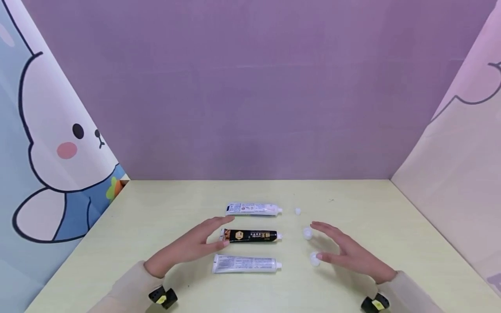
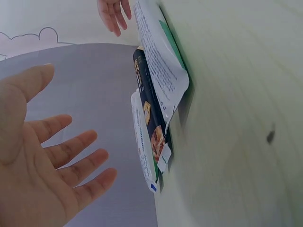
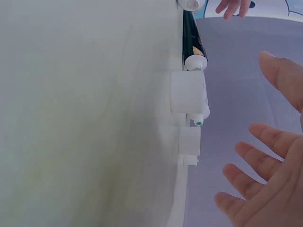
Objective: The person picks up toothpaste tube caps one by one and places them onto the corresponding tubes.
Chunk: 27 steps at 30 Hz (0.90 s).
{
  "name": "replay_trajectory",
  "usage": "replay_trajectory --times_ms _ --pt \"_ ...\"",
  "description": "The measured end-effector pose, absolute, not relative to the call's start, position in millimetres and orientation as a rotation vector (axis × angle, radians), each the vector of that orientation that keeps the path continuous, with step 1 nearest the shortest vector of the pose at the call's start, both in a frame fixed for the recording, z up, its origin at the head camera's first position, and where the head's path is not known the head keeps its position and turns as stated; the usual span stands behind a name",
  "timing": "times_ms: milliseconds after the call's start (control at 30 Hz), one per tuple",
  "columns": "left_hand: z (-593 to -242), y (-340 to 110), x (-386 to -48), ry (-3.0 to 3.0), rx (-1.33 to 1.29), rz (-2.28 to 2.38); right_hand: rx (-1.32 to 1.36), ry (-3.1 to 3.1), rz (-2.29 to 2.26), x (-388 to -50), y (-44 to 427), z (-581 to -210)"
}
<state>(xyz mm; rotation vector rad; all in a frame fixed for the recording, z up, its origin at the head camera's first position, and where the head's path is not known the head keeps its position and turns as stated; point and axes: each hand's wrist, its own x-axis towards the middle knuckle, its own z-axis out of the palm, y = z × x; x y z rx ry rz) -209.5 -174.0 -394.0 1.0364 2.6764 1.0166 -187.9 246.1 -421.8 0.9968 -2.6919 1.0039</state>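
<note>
- Here's the left hand (image 1: 192, 241), raised beside the black tube (image 1: 250, 236), fingers spread and extended!
- Across from it, the right hand (image 1: 352, 256) hovers by the middle cap (image 1: 307, 234) and near cap (image 1: 314, 261), its fingers loosely spread too.
- On the desk (image 1: 176, 198), the black tube lies between the far tube (image 1: 250, 209) and near tube (image 1: 245, 264), all uncapped, pointing right.
- And the far cap (image 1: 298, 211) sits just beyond its tube's tip!

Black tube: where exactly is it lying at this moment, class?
In the head view, the black tube lies low in the middle, between the far pale tube and the near pale tube, its left end by the left hand.
</note>
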Motion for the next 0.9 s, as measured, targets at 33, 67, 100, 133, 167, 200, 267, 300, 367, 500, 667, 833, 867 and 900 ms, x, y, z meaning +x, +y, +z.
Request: replay_trajectory --times_ms 33,67,100,133,167,200,267,300,367,500,667,833,867,900 --pt "-394.5 -173.3 -209.1 2.668 1.039 1.018 0.996 -2.697 1.005 -187.5 245.3 -421.3" --pt "-394.8 -172.6 -208.5 2.655 1.04 1.023 0.997 -2.7 1.013 -187.1 244.8 -421.1" --pt "-394.9 -171.8 -207.6 2.646 1.03 1.028 1.003 -2.699 1.016 -187.0 244.5 -421.3" --pt "-395.2 -170.7 -206.9 2.633 1.017 1.034 1.013 -2.696 1.02 -187.4 244.3 -422.0" --pt "-395.6 -169.5 -206.0 2.615 1.007 1.045 1.017 -2.701 1.032 -187.7 244.2 -422.6" --pt "-396.5 -168.2 -205.5 2.599 1.004 1.055 1.025 -2.704 1.051 -188.0 244.0 -423.3" --pt "-397.7 -165.2 -204.0 2.565 1.0 1.069 1.048 -2.709 1.115 -188.6 243.6 -424.4" --pt "-398.6 -163.6 -203.4 2.544 1.002 1.075 1.058 -2.712 1.147 -188.9 243.3 -424.9" --pt "-400.8 -160.9 -202.9 2.513 1.031 1.079 1.066 -2.721 1.221 -188.7 242.7 -424.7" --pt "-404.8 -156.7 -201.8 2.466 1.087 1.093 1.107 -2.728 1.33 -189.4 243.5 -424.9" --pt "-409.6 -153.6 -201.6 2.414 1.109 1.105 1.111 -2.789 1.469 -191.8 245.2 -427.9" --pt "-413.5 -151.0 -202.3 2.38 1.11 1.098 1.069 -2.817 1.518 -194.5 246.1 -430.0" --pt "-414.1 -150.4 -202.5 2.378 1.112 1.096 1.06 -2.82 1.523 -195.2 246.2 -430.1" --pt "-414.5 -149.9 -202.6 2.368 1.109 1.098 1.057 -2.82 1.525 -195.9 246.4 -430.5"
